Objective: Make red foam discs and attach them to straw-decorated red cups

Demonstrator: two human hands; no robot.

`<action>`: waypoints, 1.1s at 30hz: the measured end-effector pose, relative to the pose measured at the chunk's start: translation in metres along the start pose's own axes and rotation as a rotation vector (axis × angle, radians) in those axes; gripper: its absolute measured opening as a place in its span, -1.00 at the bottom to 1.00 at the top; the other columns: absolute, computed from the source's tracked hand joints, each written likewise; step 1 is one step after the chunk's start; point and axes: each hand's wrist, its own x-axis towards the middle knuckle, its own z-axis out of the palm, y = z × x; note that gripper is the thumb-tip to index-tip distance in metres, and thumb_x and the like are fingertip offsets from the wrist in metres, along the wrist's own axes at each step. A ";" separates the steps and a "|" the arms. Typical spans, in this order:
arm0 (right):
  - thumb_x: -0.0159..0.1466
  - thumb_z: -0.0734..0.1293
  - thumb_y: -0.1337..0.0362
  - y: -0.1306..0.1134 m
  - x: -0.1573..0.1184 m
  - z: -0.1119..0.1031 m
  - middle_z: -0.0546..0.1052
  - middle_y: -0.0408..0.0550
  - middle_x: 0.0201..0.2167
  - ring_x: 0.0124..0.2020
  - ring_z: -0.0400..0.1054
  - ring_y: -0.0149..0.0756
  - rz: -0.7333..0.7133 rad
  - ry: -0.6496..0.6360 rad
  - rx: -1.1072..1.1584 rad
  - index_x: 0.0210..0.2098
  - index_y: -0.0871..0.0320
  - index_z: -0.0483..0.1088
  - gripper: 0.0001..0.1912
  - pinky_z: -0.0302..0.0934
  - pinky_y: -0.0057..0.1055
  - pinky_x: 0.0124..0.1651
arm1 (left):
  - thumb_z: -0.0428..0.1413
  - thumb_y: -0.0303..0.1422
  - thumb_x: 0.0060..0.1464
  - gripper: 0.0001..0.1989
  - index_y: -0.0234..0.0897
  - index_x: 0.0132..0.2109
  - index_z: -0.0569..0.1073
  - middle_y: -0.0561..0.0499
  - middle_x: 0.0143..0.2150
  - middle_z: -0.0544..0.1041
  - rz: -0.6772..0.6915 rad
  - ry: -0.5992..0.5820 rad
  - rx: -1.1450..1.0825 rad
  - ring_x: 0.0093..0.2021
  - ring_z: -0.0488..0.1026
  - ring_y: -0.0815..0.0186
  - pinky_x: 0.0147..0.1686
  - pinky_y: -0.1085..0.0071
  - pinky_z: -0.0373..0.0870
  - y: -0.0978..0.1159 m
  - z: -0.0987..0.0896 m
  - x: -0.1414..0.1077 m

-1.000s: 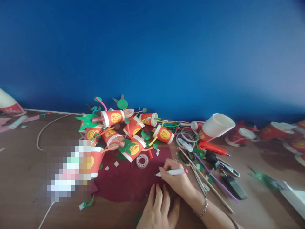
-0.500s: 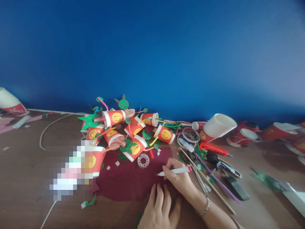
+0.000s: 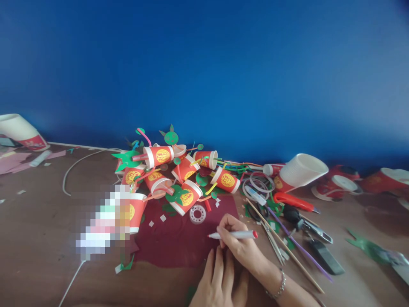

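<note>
My right hand is closed in a writing grip around a white marker with a red end and a red tip. The tip points left, over a sheet of dark red paper; whether it touches the sheet I cannot tell. Palm down, my left hand rests at the paper's near right edge with its fingers stretched out, close beside my right hand. A roll of tape lies on the sheet, along with small white scraps.
Behind the sheet are piled red paper cups with green paper shapes and straws. To the right lie scissors, a wooden stick, an orange cutter, a stapler and a leaning stack of cups. A blue wall stands behind.
The whole view has shifted, so things sit further right in the picture. Relative to the paper, my right hand and the marker have moved slightly left. My left hand stays flat.
</note>
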 end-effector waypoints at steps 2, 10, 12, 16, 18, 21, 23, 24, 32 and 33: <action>0.19 0.28 0.28 0.001 0.000 0.001 0.31 -0.25 -0.62 -0.59 0.14 -0.47 0.007 0.006 -0.067 -0.48 0.14 0.23 -0.85 0.03 -0.53 -0.54 | -0.04 -0.30 0.18 -0.67 -0.24 0.07 0.36 -0.06 -0.21 0.54 0.012 -0.028 0.027 -0.13 0.42 0.10 -0.05 0.15 0.21 0.001 -0.002 -0.001; 0.16 0.28 0.31 0.002 0.000 0.003 0.32 -0.24 -0.63 -0.58 0.13 -0.46 -0.026 0.029 -0.212 -0.53 0.14 0.23 -0.84 0.03 -0.53 -0.54 | -0.05 -0.29 0.21 -0.74 -0.17 -0.01 0.41 -0.01 -0.22 0.51 -0.013 -0.025 0.043 -0.14 0.37 0.12 -0.10 0.14 0.25 0.002 -0.006 -0.002; 0.16 0.27 0.30 0.001 0.000 0.003 0.31 -0.24 -0.63 -0.59 0.13 -0.46 -0.017 0.036 -0.214 -0.53 0.14 0.23 -0.83 0.03 -0.53 -0.54 | -0.05 -0.29 0.21 -0.74 -0.16 -0.01 0.41 0.00 -0.22 0.51 0.001 -0.034 0.049 -0.14 0.37 0.12 -0.10 0.15 0.26 0.002 -0.005 -0.003; 0.16 0.28 0.29 -0.002 -0.001 0.004 0.32 -0.24 -0.63 -0.59 0.14 -0.47 -0.007 0.023 -0.207 -0.53 0.14 0.23 -0.84 0.04 -0.54 -0.55 | -0.04 -0.25 0.20 -0.71 -0.17 0.02 0.40 -0.03 -0.20 0.52 0.003 -0.066 0.060 -0.14 0.38 0.10 -0.12 0.11 0.30 0.013 0.007 -0.011; 0.15 0.28 0.30 -0.003 -0.001 0.004 0.32 -0.24 -0.63 -0.59 0.14 -0.47 -0.007 0.019 -0.215 -0.53 0.14 0.24 -0.84 0.04 -0.54 -0.55 | -0.04 -0.24 0.20 -0.70 -0.18 0.02 0.40 -0.04 -0.21 0.53 -0.068 -0.040 0.062 -0.13 0.39 0.05 -0.11 0.02 0.30 0.021 0.014 -0.016; 0.15 0.27 0.31 -0.003 -0.001 0.005 0.33 -0.24 -0.63 -0.59 0.14 -0.47 -0.003 0.020 -0.229 -0.53 0.14 0.24 -0.85 0.04 -0.54 -0.54 | -0.07 -0.27 0.21 -0.72 -0.17 0.01 0.40 -0.03 -0.22 0.53 -0.107 0.007 0.019 -0.11 0.38 0.05 -0.09 0.02 0.29 0.026 0.018 -0.017; 0.15 0.27 0.31 -0.002 -0.001 0.005 0.33 -0.24 -0.63 -0.59 0.15 -0.47 -0.002 0.020 -0.238 -0.54 0.15 0.23 -0.84 0.04 -0.54 -0.54 | -0.08 -0.29 0.21 -0.72 -0.19 0.01 0.40 -0.02 -0.24 0.52 -0.112 0.014 0.015 -0.12 0.37 0.08 -0.10 0.06 0.30 0.022 0.014 -0.014; 0.15 0.27 0.31 -0.002 -0.001 0.005 0.33 -0.25 -0.63 -0.59 0.14 -0.47 -0.002 0.023 -0.245 -0.54 0.15 0.23 -0.84 0.03 -0.54 -0.54 | -0.09 -0.29 0.22 -0.71 -0.20 0.01 0.40 -0.02 -0.25 0.52 -0.100 0.004 0.022 -0.13 0.37 0.09 -0.11 0.08 0.31 0.019 0.010 -0.011; 0.14 0.25 0.34 0.000 0.000 0.005 0.31 -0.25 -0.64 -0.59 0.14 -0.47 -0.016 0.049 -0.287 -0.54 0.14 0.21 -0.85 0.03 -0.54 -0.54 | -0.06 -0.22 0.21 -0.69 -0.19 0.02 0.40 -0.03 -0.22 0.50 -0.004 -0.078 0.050 -0.13 0.36 0.09 -0.13 0.12 0.31 0.007 -0.001 -0.006; 0.14 0.25 0.34 0.000 0.000 0.005 0.31 -0.25 -0.64 -0.60 0.14 -0.47 -0.018 0.050 -0.289 -0.55 0.14 0.21 -0.85 0.03 -0.54 -0.54 | -0.06 -0.22 0.21 -0.69 -0.19 0.02 0.40 -0.04 -0.22 0.50 -0.017 -0.072 0.053 -0.13 0.36 0.09 -0.12 0.10 0.30 0.008 0.000 -0.007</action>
